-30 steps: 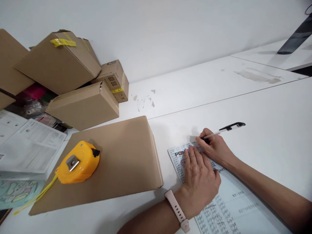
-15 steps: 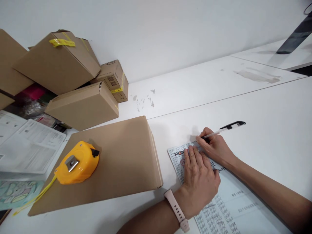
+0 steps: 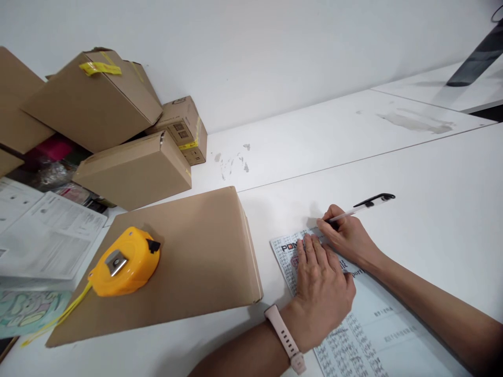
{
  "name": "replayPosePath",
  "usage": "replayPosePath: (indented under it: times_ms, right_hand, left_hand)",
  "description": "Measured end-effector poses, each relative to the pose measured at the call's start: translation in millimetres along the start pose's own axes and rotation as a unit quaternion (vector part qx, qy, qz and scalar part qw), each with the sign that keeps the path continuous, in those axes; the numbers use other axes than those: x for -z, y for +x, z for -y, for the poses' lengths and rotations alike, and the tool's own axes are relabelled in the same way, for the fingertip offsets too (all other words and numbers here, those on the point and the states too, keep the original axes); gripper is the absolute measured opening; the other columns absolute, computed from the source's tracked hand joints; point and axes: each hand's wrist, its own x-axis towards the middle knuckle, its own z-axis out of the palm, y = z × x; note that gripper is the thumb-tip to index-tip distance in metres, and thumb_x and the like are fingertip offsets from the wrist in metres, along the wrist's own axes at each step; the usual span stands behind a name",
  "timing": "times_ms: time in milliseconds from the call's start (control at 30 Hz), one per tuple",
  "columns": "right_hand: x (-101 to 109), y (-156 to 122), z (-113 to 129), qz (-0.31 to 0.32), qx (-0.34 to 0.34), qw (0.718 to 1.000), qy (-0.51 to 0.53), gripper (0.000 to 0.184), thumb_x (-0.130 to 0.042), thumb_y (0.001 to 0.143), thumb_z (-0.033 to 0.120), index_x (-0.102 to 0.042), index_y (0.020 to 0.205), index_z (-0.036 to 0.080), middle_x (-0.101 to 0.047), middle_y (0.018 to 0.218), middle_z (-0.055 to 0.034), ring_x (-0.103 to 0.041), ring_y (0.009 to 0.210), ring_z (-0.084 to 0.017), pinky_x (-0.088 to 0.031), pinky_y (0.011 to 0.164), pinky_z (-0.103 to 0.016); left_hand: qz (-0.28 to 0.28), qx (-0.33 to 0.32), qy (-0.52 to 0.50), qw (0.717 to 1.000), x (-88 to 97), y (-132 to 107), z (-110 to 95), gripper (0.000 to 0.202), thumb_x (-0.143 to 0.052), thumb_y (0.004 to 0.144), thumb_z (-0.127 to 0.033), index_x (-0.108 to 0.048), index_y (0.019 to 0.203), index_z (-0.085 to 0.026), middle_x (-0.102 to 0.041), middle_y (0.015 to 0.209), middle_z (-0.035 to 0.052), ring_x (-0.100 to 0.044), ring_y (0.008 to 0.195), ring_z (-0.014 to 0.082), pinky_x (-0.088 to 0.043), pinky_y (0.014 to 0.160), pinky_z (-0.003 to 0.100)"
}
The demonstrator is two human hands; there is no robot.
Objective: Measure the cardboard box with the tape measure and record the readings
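Observation:
My right hand [image 3: 351, 235] grips a pen [image 3: 369, 203] with a clear barrel and black clip, its tip hidden behind the fingers at the top edge of a printed sheet of paper [image 3: 393, 335]. Rows of small handwriting fill the sheet's left side. Flat on the paper's upper part lies my left hand [image 3: 324, 288], fingers stretched out, a pale pink watch band [image 3: 283, 332] on its wrist. To the left, a yellow tape measure [image 3: 126, 262] rests on a closed cardboard box [image 3: 200, 246].
More cardboard boxes [image 3: 133, 170] are piled at the back left against the wall. Printed papers [image 3: 58, 241] lie at the far left, near a greenish drawing [image 3: 31, 311]. A dark cylindrical bottle [image 3: 475, 57] stands at the far right on the white table [image 3: 444, 193].
The pen and my right hand have shifted very slightly. My left hand stays in place on the paper, and the box and tape measure have not moved.

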Motion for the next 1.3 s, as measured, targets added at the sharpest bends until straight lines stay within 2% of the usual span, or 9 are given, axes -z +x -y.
replayPosePath:
  times_ms: [133,667,800,867,933,1000,1100,1233,1300]
  right_hand:
    - [0.1,0.4,-0.1,-0.015,0.005,1.0,0.004,0.022,-0.055,0.088,0.037,-0.045,0.072,0.026,-0.043,0.052,0.0081,-0.039,0.047,-0.012,-0.032,0.048,-0.027]
    - [-0.9,0.9,0.8,-0.011,0.01,1.0,-0.005,0.023,-0.056,0.088,0.036,-0.045,0.071,0.026,-0.043,0.05,0.0075,-0.04,0.046,-0.012,-0.032,0.047,-0.028]
    - [4.2,2.9,-3.4,-0.053,0.018,0.998,-0.012,0.024,-0.059,0.09,0.036,-0.046,0.072,0.026,-0.044,0.052,0.0068,-0.04,0.046,-0.013,-0.033,0.047,-0.028]
    - [10.9,5.5,-8.2,-0.091,0.043,0.995,-0.008,0.022,-0.059,0.092,0.04,-0.052,0.078,0.026,-0.053,0.06,0.0041,-0.046,0.051,-0.015,-0.037,0.049,-0.029]
    - [18.6,9.4,-14.7,-0.105,0.097,0.989,-0.03,0.016,-0.058,0.095,0.04,-0.06,0.091,0.026,-0.065,0.077,-0.0007,-0.055,0.061,-0.017,-0.043,0.055,-0.031]
    - [25.0,14.1,-22.5,-0.076,0.174,0.979,-0.075,0.017,-0.052,0.097,0.033,-0.065,0.104,0.026,-0.071,0.096,-0.0052,-0.064,0.077,-0.021,-0.05,0.066,-0.034]
    - [29.0,20.7,-34.0,-0.01,0.261,0.955,-0.138,0.033,-0.044,0.094,0.017,-0.07,0.112,0.027,-0.073,0.108,-0.009,-0.064,0.097,-0.027,-0.053,0.079,-0.04]
    - [26.9,25.0,-42.3,0.0,0.251,0.949,-0.192,0.057,-0.042,0.084,0.007,-0.065,0.132,0.026,-0.073,0.114,-0.0101,-0.062,0.103,-0.029,-0.053,0.083,-0.043]
    - [25.3,25.0,-43.2,-0.018,0.237,0.952,-0.194,0.057,-0.042,0.086,0.01,-0.062,0.138,0.024,-0.073,0.112,-0.0115,-0.062,0.102,-0.03,-0.053,0.083,-0.045]
  left_hand:
    - [-0.011,0.0,-0.001,1.0,-0.5,-0.5,0.0,0.061,-0.049,0.099,-0.045,-0.063,0.13,0.006,-0.061,0.137,0.0327,-0.055,0.135,0.0405,-0.047,0.114,0.052]
    - [-0.004,0.0,-0.001,1.0,-0.2,-1.4,0.0,0.061,-0.048,0.099,-0.044,-0.062,0.131,0.006,-0.06,0.138,0.0326,-0.054,0.136,0.0411,-0.046,0.114,0.053]
    - [0.006,0.0,-0.002,1.0,-0.1,-1.7,0.1,0.061,-0.046,0.1,-0.043,-0.06,0.133,0.006,-0.058,0.141,0.0324,-0.052,0.138,0.0409,-0.043,0.117,0.053]
    - [0.019,-0.001,-0.005,1.0,0.9,-1.7,0.4,0.061,-0.044,0.101,-0.043,-0.059,0.135,0.006,-0.056,0.143,0.0322,-0.05,0.14,0.041,-0.042,0.118,0.053]
    - [0.032,-0.003,-0.009,0.999,2.3,-1.9,0.6,0.062,-0.043,0.102,-0.043,-0.058,0.137,0.006,-0.054,0.145,0.0324,-0.048,0.141,0.0413,-0.041,0.118,0.054]
    - [0.039,-0.003,-0.013,0.999,2.8,-2.2,0.9,0.063,-0.042,0.102,-0.044,-0.057,0.137,0.006,-0.053,0.145,0.0326,-0.047,0.142,0.0414,-0.041,0.118,0.054]
    - [0.036,0.004,-0.015,0.999,-0.5,-2.7,2.1,0.064,-0.042,0.102,-0.045,-0.057,0.138,0.005,-0.053,0.146,0.0319,-0.046,0.143,0.0411,-0.043,0.117,0.055]
    - [0.019,0.009,-0.018,1.0,-4.9,-2.1,3.6,0.063,-0.045,0.1,-0.046,-0.057,0.136,0.005,-0.055,0.145,0.0317,-0.048,0.141,0.0414,-0.046,0.115,0.056]
    - [-0.002,-0.004,-0.02,1.0,3.5,-3.8,0.8,0.056,-0.046,0.1,-0.04,-0.058,0.136,0.002,-0.057,0.145,0.0282,-0.049,0.141,0.0398,-0.047,0.115,0.054]
